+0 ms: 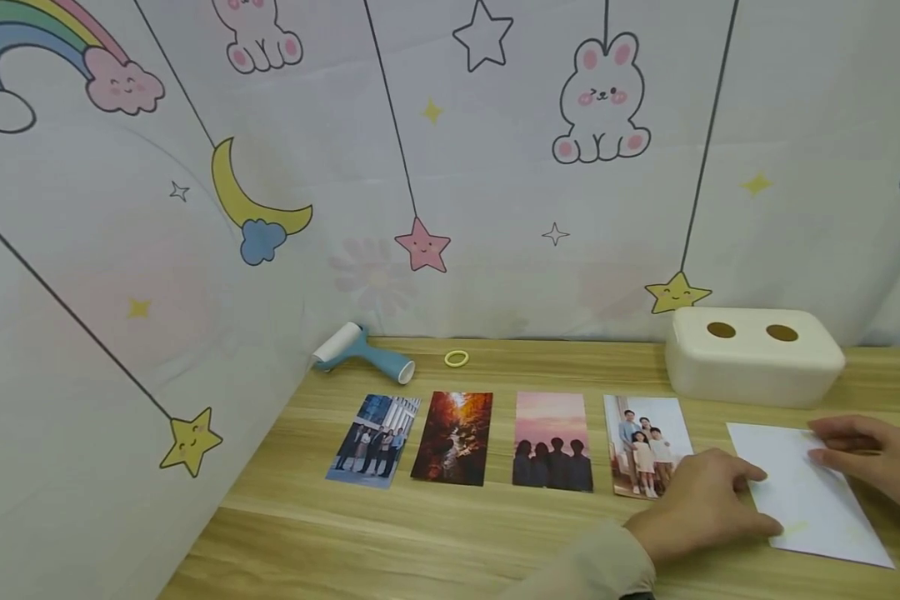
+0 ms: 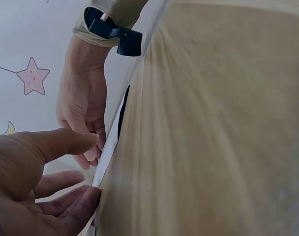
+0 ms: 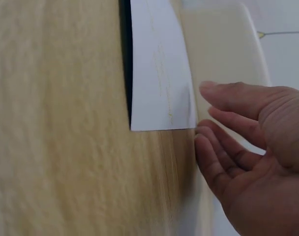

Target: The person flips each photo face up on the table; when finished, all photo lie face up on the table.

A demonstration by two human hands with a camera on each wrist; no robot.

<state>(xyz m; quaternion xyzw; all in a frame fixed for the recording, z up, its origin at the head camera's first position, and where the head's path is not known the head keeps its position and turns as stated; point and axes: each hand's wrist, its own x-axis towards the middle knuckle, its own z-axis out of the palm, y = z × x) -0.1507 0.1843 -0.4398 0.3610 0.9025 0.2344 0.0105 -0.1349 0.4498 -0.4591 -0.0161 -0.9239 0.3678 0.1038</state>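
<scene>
A white sheet [image 1: 795,475] with faint yellow marks lies on the wooden table [image 1: 390,542] at the right; a dark strip shows along one edge in the right wrist view. My left hand [image 1: 697,504] is at its left edge, thumb and fingers spread, fingertips touching or nearly touching it. Over the upper right edge is my right hand [image 1: 881,458], its thumb apart from its loosely bent fingers in the right wrist view and nothing pinched between them. Just left of the sheet, partly covered by my left hand, lies a family photo [image 1: 622,458].
Left of it lie a photo of silhouettes [image 1: 551,433], an autumn forest photo [image 1: 453,442] and a group photo [image 1: 375,442]. Behind are a blue-handled roller [image 1: 378,357], a yellow ring [image 1: 456,365] and a cream box [image 1: 750,371] with two holes. A printed curtain [image 1: 495,192] borders the table.
</scene>
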